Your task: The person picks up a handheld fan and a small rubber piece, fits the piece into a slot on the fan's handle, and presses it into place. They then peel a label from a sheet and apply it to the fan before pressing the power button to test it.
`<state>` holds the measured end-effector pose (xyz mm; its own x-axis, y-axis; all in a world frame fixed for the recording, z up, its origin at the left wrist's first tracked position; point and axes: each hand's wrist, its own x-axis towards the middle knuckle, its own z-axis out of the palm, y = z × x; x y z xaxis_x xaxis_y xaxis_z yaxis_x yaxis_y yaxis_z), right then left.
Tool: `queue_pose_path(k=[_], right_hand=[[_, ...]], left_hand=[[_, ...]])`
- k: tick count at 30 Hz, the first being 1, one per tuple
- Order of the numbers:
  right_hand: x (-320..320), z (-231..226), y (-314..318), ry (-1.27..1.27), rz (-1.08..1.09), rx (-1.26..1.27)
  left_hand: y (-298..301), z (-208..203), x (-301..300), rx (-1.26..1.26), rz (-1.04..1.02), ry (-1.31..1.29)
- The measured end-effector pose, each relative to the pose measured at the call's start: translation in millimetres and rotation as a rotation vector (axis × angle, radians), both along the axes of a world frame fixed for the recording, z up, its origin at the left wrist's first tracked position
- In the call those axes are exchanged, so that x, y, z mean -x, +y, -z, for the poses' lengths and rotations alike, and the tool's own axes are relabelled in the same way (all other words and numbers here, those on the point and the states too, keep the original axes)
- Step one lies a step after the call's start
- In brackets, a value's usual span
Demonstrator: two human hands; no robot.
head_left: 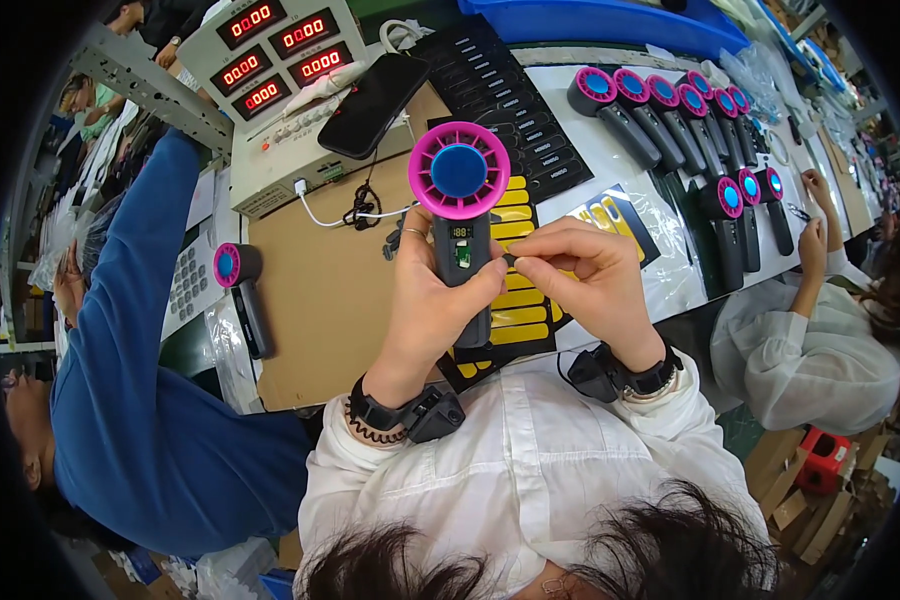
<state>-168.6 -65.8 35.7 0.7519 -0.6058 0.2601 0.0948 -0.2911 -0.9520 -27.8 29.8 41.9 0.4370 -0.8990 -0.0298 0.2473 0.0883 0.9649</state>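
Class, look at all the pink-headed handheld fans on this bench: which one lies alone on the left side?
The fan on the brown board beside the blue sleeve. The others are grouped at upper right, and one is held in the left hand.

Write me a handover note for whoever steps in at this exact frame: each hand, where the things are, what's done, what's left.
Left hand: grip closed around the grey handle of the pink handheld fan, held upright above the bench.
Right hand: fingertips pinch a small dark piece right at the fan's handle.
Sheet of yellow strips lies under the hands; a row of finished-looking fans at upper right, one single fan at left.
Done: piece brought to the handle.
Left: seating it; cannot tell if it is attached.
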Motion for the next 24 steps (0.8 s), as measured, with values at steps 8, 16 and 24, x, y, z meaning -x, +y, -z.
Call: queue_pose_path(k=[8,16,24], right_hand=[[-6,4,6,0.046,0.017,-0.052],[0,-14,3,-0.069,0.013,-0.553],[3,-22,6,-0.104,-0.024,-0.562]], left_hand=[[-4,1,-3,-0.051,0.005,0.047],[5,11,-13,0.112,0.148,0.284],[9,-12,-11,0.054,0.134,0.121]])
